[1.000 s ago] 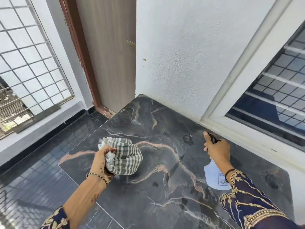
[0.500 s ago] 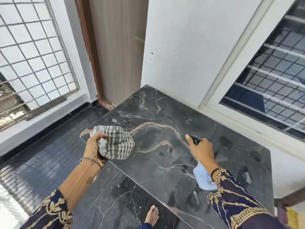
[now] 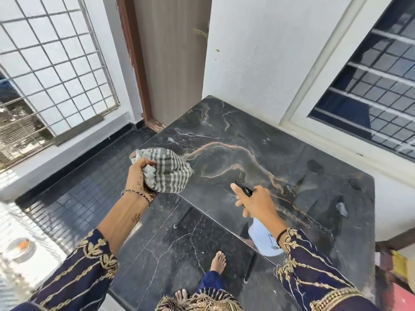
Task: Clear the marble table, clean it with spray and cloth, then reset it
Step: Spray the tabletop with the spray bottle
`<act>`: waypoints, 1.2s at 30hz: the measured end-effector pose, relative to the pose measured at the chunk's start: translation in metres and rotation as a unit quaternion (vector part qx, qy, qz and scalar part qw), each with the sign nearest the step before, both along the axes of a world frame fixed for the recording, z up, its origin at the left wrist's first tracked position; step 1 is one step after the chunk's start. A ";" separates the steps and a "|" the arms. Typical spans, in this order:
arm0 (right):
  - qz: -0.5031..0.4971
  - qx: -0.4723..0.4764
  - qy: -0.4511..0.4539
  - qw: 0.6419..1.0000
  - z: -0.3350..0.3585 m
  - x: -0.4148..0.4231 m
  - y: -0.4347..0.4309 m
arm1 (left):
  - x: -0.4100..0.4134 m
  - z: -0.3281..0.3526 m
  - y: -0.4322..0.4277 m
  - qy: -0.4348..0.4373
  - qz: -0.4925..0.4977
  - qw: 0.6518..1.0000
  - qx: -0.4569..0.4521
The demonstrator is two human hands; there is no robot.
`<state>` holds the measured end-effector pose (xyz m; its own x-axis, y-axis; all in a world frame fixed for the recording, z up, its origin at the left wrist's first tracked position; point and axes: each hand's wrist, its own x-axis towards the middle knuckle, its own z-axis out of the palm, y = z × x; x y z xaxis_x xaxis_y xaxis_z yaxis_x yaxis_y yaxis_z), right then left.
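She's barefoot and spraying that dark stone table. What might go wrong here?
1. The spray bottle in her right hand points across the marble table near its front edge; mist could land on the glossy floor by her bare foot, so she might slip.
2. The cloth bunched in her left hand sits at the table's left edge, so wiping might push dirt onto the floor.

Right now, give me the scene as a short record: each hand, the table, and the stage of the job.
left hand: grips bunched checked cloth at the table's left edge
right hand: holds spray bottle, nozzle aimed over the top
table: dark marble, no items on it, wet patches at right
stage: cleared; spraying and wiping, reset not begun
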<state>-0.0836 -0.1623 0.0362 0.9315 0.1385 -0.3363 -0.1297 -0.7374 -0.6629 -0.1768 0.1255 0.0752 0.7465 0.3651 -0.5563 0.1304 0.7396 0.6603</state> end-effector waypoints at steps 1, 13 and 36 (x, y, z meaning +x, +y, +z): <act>0.006 -0.003 0.002 1.000 -0.003 -0.006 0.000 | -0.001 0.001 0.000 0.003 0.001 1.000 0.000; -0.025 -0.043 -0.005 0.999 -0.003 -0.027 -0.078 | 0.030 -0.013 -0.025 0.020 -0.067 0.998 0.005; -0.202 0.048 -0.046 0.977 0.009 0.156 -0.184 | 0.170 -0.022 -0.167 0.037 -0.129 0.991 -0.001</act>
